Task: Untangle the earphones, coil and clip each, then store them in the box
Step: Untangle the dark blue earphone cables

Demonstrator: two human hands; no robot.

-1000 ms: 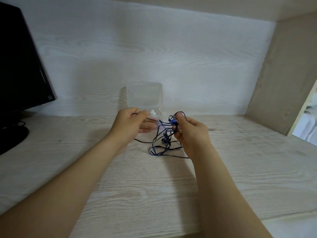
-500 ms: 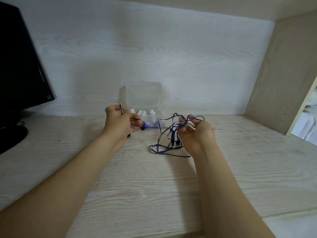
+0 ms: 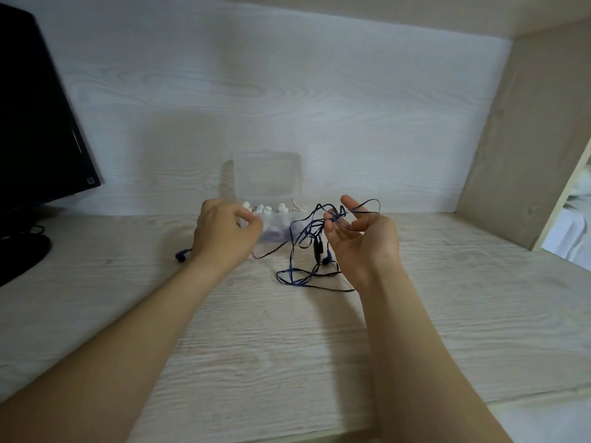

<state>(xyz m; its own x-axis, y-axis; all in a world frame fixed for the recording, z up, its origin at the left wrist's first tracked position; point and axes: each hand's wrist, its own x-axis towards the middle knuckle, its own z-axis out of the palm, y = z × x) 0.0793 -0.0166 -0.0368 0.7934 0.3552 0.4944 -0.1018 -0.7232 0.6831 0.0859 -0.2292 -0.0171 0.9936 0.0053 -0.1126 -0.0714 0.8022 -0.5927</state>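
A tangle of dark blue earphones (image 3: 307, 251) hangs from my right hand (image 3: 358, 238), which is palm up with loops draped over its fingers; the lower loops rest on the desk. My left hand (image 3: 224, 235) is closed, pinching a strand of the cord that runs from the tangle. One blue earbud (image 3: 181, 255) lies on the desk just left of that hand. Behind both hands stands a clear plastic box (image 3: 267, 183) with its lid up against the wall, holding white earphones and clips.
A black monitor (image 3: 38, 123) with its round base (image 3: 19, 260) stands at the left. A beige side panel (image 3: 527, 139) closes the desk on the right. The light wooden desk (image 3: 287, 346) stretches toward me.
My left hand drew a strand out to the left, and the blue earbud now lies on the desk beyond it. My right hand turned palm up and opened under the loops.
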